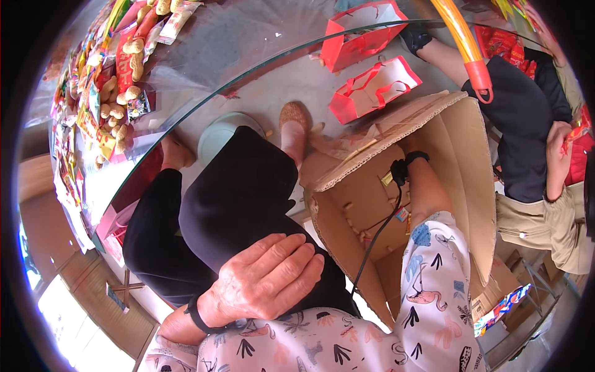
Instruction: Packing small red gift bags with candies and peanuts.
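Observation:
My left hand [266,278] lies open across my thigh, palm down with its fingers stretched out, holding nothing. A dark band circles that wrist. To the right, my right arm reaches down into a large open cardboard box [458,149]. Of my right hand [407,145] only a part beyond the black wristband [416,157] shows; a box flap hides its fingers. A black cable [379,232] runs back from that wrist. On the floor of the box lie scattered peanuts [348,205] and a small blue and red packet [403,214].
A glass tabletop [204,56] carries a heap of peanuts and wrapped snacks [114,93]. Two red paper bags [375,87] stand beyond the box. A yellow-orange tube [462,43] hangs at the upper right. Another person's hand [558,152] at the right holds a red packet.

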`<state>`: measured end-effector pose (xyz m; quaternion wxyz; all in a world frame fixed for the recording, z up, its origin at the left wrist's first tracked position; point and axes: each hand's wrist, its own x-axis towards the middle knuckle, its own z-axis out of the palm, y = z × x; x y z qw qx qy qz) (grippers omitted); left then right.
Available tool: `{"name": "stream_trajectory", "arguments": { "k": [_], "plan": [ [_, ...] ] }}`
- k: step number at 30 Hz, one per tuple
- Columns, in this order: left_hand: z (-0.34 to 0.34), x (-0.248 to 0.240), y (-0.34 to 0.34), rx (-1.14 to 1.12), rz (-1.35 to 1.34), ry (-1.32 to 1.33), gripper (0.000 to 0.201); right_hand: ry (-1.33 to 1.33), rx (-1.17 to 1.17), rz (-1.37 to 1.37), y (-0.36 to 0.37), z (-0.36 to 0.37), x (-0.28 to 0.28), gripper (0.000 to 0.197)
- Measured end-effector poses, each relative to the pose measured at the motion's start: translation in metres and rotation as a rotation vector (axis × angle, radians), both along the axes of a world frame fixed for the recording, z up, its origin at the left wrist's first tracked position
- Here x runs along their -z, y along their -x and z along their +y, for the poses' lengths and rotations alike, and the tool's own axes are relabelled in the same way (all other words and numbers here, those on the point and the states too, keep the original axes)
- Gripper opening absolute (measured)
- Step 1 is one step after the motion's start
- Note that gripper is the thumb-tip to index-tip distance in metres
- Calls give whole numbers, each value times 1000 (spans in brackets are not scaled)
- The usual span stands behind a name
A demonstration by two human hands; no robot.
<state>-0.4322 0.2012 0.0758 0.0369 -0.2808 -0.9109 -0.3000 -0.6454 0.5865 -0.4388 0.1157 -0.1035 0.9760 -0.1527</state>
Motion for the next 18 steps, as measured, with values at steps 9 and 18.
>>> {"name": "stream_trajectory", "arguments": {
  "k": [9, 18],
  "plan": [
    [9, 2, 7, 7, -12, 20, 25, 134, -89, -258, -46, -41, -77, 32],
    [13, 1, 6, 20, -26, 54, 32, 167, -293, -91, -114, -109, -129, 22]
  ]
}}
